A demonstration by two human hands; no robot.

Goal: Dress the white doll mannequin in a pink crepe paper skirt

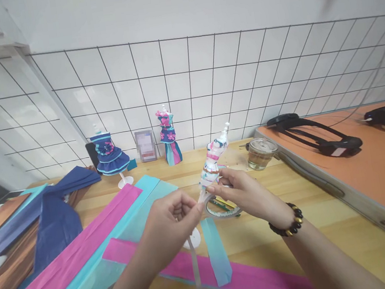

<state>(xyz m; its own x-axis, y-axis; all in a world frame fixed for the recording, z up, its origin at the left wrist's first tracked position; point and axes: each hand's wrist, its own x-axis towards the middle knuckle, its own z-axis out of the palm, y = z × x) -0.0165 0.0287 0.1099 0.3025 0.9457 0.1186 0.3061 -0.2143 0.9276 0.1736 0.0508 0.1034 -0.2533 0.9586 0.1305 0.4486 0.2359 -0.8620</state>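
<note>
A small white mannequin (213, 160) wrapped with pink, blue and white bands is tilted to the right above the wooden table. My right hand (239, 190) holds its lower part, thumb and fingers closed round it. At the mannequin's base my left hand (175, 222) pinches the end of a narrow whitish strip (197, 274), which hangs down toward me. A white round base (194, 238) shows partly behind the left hand. Beneath the right hand lies a roll of tape (224, 214) with green and yellow items seen through its ring. A light blue strip (216, 252) lies just below.
Pink paper (67, 255) and dark blue paper (55, 218) lie at the left. Two dressed mannequins (110, 154) (169, 138) stand near the tiled wall. A lidded glass jar (261, 153) is behind my right hand. Black headsets (321, 137) rest on an orange surface (374, 175) at right.
</note>
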